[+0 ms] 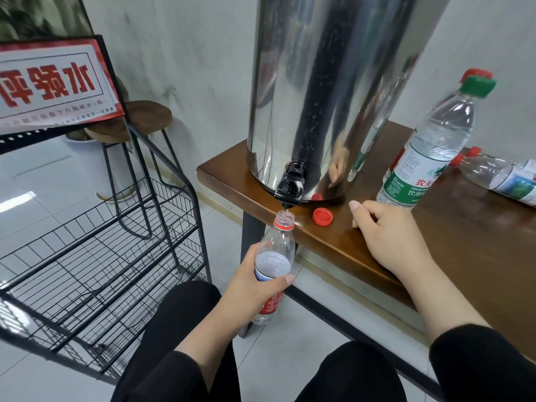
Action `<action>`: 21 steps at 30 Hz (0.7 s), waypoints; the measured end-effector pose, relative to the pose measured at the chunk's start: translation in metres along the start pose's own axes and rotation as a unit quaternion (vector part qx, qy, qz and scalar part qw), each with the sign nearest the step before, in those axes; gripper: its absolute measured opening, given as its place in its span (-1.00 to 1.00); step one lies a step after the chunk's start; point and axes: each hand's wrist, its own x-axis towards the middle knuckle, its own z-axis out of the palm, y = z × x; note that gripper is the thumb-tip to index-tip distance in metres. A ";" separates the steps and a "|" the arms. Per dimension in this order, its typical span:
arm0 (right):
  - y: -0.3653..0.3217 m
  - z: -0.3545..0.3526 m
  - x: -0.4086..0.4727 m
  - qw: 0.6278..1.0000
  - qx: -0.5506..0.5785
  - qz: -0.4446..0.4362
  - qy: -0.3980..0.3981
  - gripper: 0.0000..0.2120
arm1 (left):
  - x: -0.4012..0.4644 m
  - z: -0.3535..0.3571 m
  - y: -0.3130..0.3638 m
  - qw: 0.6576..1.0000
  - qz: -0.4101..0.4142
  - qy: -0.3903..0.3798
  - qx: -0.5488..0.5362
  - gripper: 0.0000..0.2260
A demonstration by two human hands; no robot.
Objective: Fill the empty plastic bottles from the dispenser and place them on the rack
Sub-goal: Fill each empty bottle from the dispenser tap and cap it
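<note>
- The left hand [255, 278] grips the bottle [275, 256] around its middle, fingers and thumb curled round it, below the edge of the bench [449, 242].
- The bottle's long axis runs nearly upright, leaning slightly so the open neck points toward one o'clock, directly under the black tap [291, 187] of the steel dispenser [333, 91]; mouth and spout are just apart.
- Water seems to reach partway up the bottle, so filling looks under way rather than done.
- The right hand [385, 227] rests on the bench with fingers loosely curled, holding nothing.
- The red cap [322, 216] lies on the bench at about nine o'clock from the right hand, near it and clearly closer to it than to the left hand; that hand is the likely one to fetch it.
- From the held bottle the wire rack [95, 245] lies at nine o'clock, on the left hand's side.
- A green-capped bottle [429, 146] stands at one o'clock from the right hand; another bottle [499, 175] lies on its side at two o'clock.
</note>
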 end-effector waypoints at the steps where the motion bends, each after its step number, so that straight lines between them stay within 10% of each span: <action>1: 0.000 0.000 0.000 1.000 0.000 0.002 -0.001 -0.57 | 0.000 0.000 0.000 1.000 0.001 0.001 0.001 -0.44; 21: -0.005 -0.001 0.000 0.999 -0.036 0.007 -0.027 -0.59 | 0.002 0.000 -0.001 1.000 0.007 0.017 0.016 -0.44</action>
